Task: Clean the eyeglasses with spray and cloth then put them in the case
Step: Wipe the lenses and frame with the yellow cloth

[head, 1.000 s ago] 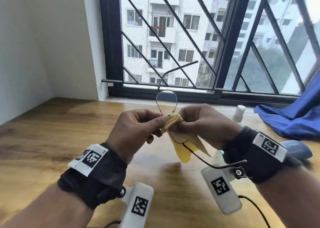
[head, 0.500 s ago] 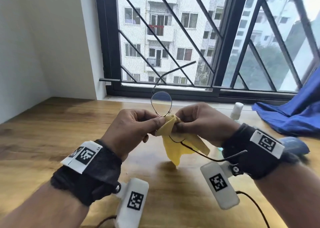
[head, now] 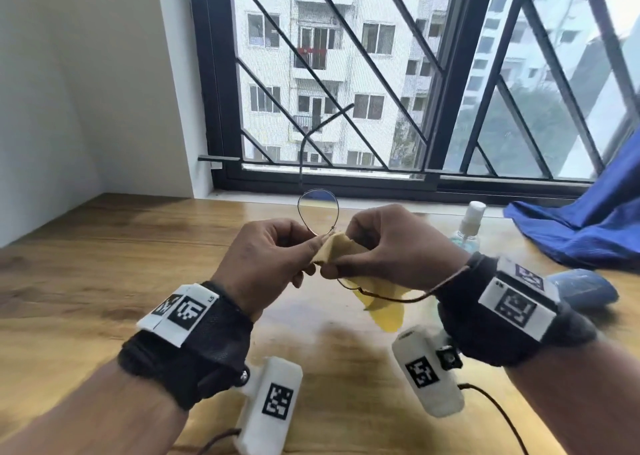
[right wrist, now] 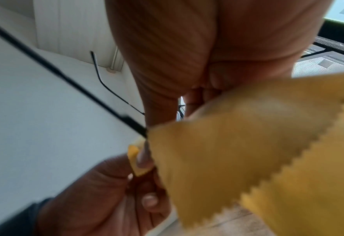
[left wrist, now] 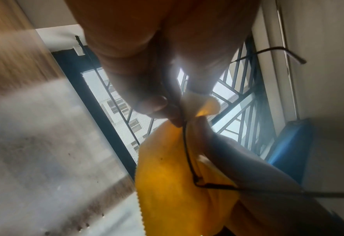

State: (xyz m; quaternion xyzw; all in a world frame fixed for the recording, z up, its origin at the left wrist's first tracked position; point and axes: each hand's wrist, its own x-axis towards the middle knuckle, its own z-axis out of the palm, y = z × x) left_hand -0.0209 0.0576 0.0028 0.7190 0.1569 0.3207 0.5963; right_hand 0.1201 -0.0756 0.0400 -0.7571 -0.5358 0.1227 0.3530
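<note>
Thin wire-rimmed eyeglasses are held up above the table, one lens standing free, the other wrapped in a yellow cloth. My left hand pinches the frame near the bridge. My right hand pinches the cloth around the lower lens. One temple arm sticks up toward the window; the other trails toward my right wrist. The spray bottle stands behind my right hand. A blue case lies on the table at the right.
The wooden table stretches to the left and front. A blue fabric is heaped at the back right under the barred window. A white wall closes the left side.
Both hands stay together on the glasses and cloth; the right hand's fingers have shifted on the cloth over the lens. The view has tilted slightly.
</note>
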